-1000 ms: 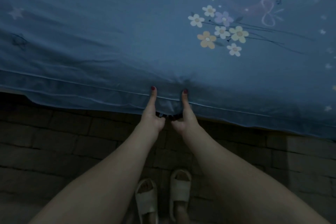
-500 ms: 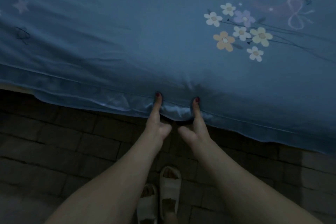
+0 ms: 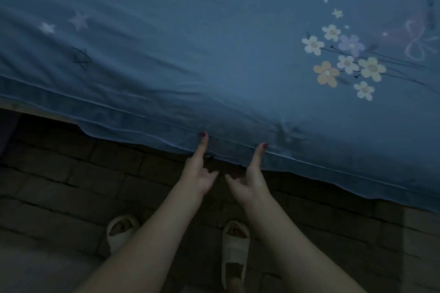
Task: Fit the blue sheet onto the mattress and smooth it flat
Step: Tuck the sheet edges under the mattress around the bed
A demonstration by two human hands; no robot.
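Fingers of both hands, the left hand (image 3: 198,169) and right hand (image 3: 250,177), pinch the hanging hem of the soft, light blue flower-printed cotton sheet (image 3: 166,59), which looks limp enough to wrinkle unless pulled from that piped edge

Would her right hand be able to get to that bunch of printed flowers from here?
Probably yes: nothing lies between the right hand and the printed flowers on the blue sheet.

— Where did the sheet (image 3: 214,43) lie?

— Across the far part of the view, its edge hanging down toward the floor (image 3: 59,185), which lay nearer.

— And the hands?

— Side by side at that edge — the left hand (image 3: 198,171) left of the right hand (image 3: 250,178), each with a thumb up on the cloth.

— Anything nearer?

— Two sandals (image 3: 234,248) on the floor, below the forearms. A flower print (image 3: 345,64) sat on the sheet, far right.
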